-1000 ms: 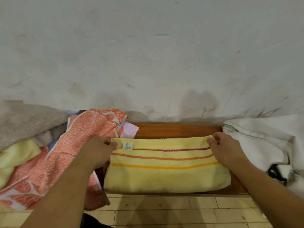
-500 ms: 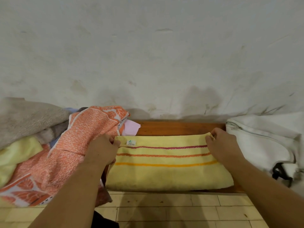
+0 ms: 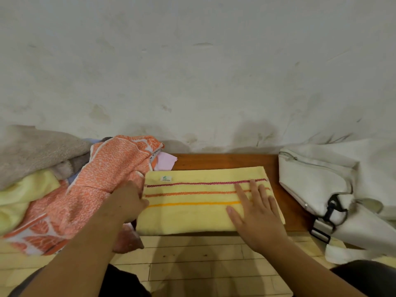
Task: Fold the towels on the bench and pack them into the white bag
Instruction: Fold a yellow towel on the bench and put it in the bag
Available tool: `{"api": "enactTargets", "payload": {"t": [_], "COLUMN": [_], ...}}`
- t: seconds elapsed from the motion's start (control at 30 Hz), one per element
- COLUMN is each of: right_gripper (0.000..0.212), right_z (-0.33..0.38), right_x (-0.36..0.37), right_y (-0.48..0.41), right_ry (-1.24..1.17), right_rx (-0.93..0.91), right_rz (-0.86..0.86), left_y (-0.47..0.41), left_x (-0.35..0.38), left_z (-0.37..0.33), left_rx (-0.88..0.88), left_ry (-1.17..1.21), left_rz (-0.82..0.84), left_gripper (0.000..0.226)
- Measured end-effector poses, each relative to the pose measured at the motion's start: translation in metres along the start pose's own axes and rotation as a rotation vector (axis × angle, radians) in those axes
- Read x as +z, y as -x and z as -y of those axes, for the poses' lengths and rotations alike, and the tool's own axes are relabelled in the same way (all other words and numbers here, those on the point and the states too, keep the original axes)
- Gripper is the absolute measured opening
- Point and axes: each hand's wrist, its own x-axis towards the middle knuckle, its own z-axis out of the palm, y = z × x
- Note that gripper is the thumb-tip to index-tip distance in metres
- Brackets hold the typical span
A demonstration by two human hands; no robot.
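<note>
On the bench [image 3: 225,161], the yellow striped towel [image 3: 192,213] lies folded, long axis running left to right. My right hand [image 3: 257,215] presses flat on its right end, fingers straight and gripping nothing, while my left hand [image 3: 126,202] sits at its left edge; whether those fingers pinch the cloth I cannot tell. White bag [image 3: 317,181] just beside the towel's right end, nearer my right hand, its inside hidden; to the left, orange towel [image 3: 111,168], grey towel [image 3: 32,151] and pale yellow towel [image 3: 21,196] heaped unfolded.
</note>
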Motion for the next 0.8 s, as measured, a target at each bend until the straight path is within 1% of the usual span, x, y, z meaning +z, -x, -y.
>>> {"api": "enactTargets", "payload": {"t": [0.07, 0.13, 0.17, 0.23, 0.3, 0.37, 0.47, 0.53, 0.6, 0.67, 0.8], "right_gripper": [0.074, 0.074, 0.075, 0.078, 0.079, 0.076, 0.070, 0.070, 0.071, 0.069, 0.055], "right_z": [-0.003, -0.002, -0.001, -0.001, -0.001, -0.005, -0.020, -0.032, -0.042, -0.045, -0.037], "right_x": [0.002, 0.001, -0.001, -0.006, -0.016, -0.023, -0.027, -0.028, -0.027, -0.027, -0.026], "right_y": [0.003, 0.009, 0.013, 0.026, 0.039, 0.050, 0.058, 0.060, 0.062, 0.063, 0.065], "right_ry": [0.000, -0.018, -0.021, -0.056, -0.184, -0.303, -0.561, -0.678, -0.680, -0.647, -0.640], "right_rx": [-0.005, 0.004, 0.011, 0.066, 0.178, 0.286, 0.413, 0.492, 0.541, 0.550, 0.548], "right_rz": [-0.014, -0.027, -0.042, -0.085, -0.112, -0.155, -0.193, -0.172, -0.160, -0.167, -0.157], "left_y": [0.007, 0.014, 0.018, 0.027, 0.044, 0.063, 0.090, 0.101, 0.108, 0.110, 0.107], "left_x": [0.005, 0.010, 0.013, 0.017, 0.021, 0.031, 0.054, 0.070, 0.082, 0.087, 0.087], "left_z": [0.002, 0.003, 0.004, 0.002, -0.009, -0.022, -0.034, -0.037, -0.041, -0.044, -0.049], "left_rx": [0.004, -0.012, -0.010, 0.022, 0.119, 0.294, 0.509, 0.569, 0.598, 0.630, 0.638], "left_ry": [-0.010, -0.004, 0.003, -0.031, -0.149, -0.156, -0.097, -0.130, -0.173, -0.199, -0.207], "left_rz": [0.013, 0.025, 0.006, -0.099, -0.201, -0.236, -0.116, -0.032, -0.004, -0.019, -0.032], "left_gripper": [0.030, 0.043, 0.050, 0.060, 0.063, 0.060, 0.063, 0.068, 0.073, 0.076, 0.075]}}
